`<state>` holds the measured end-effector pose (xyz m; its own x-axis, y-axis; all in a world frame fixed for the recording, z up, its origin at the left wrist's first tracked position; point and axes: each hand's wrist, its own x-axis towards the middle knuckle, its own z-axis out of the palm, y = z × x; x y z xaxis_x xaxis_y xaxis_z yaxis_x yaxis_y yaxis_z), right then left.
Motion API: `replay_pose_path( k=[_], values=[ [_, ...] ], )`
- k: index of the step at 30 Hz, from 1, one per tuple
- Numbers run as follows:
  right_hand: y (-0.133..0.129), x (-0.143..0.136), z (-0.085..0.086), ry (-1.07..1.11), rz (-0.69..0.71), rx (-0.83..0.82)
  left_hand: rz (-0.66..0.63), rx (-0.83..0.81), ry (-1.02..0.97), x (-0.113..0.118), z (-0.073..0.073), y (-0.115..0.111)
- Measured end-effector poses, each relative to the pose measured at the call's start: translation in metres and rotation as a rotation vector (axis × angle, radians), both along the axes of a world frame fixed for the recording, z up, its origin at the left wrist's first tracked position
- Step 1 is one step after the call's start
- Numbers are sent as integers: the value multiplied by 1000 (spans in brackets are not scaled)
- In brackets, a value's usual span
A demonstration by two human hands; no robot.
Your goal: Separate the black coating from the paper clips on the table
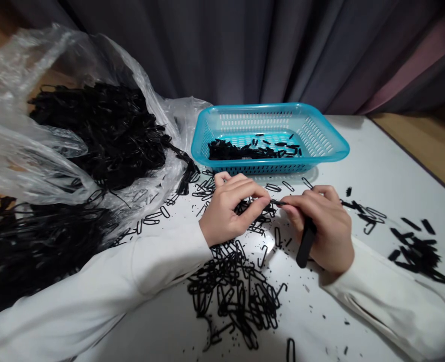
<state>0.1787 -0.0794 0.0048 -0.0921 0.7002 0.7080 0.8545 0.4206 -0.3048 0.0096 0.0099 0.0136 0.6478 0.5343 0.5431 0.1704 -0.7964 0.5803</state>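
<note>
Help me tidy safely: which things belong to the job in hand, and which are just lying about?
Belonging, it seems:
black handle in the right hand
thin dark item pinched by the left hand
black loops
blue basket holding black pieces
clear bag holding black strips

Probably just about:
dark specks on the white table
grey curtain behind

Blk handle (305, 245), lt-blue bskt (260, 163), wht tbl (150, 317) & slvs (154, 261)

Person's left is pretty much walled off: a puffy plastic bag (7, 151) bulges right up beside the blue basket (267, 163), with the curtain (230, 55) hanging behind. Basket's open on top, and there's a bare stretch of surface (380, 173) to its right, but black loops (239, 301) clutter the middle up front.
</note>
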Motion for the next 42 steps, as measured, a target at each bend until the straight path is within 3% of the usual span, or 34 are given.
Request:
replay_pose_path(
  k=[16, 19, 24, 26, 29, 32, 34, 37, 42],
  values=[
    [-1, -3, 3, 35, 47, -87, -25, -31, 14, 0, 1, 1],
    [3, 1, 11, -9, -30, -31, 31, -73, -34, 0, 0, 2],
    [38, 24, 37, -99, -311, 100, 121, -173, -114, 0, -5, 5],
    [53, 35, 47, -119, -354, 41, 124, -198, -118, -1, -6, 6],
    [61, 40, 52, -139, -312, -70, 154, -204, -128, -2, -5, 6],
    [48, 30, 43, -189, -184, -122, 194, -205, -129, -1, -4, 6],
    [37, 19, 31, -257, -124, -245, 205, -188, -107, 0, -4, 7],
    [28, 6, 11, -280, -115, -370, 209, -167, -25, 2, -7, 9],
    [31, 2, -2, -219, -104, -370, 203, -175, 113, 4, -12, 13]
  ],
)
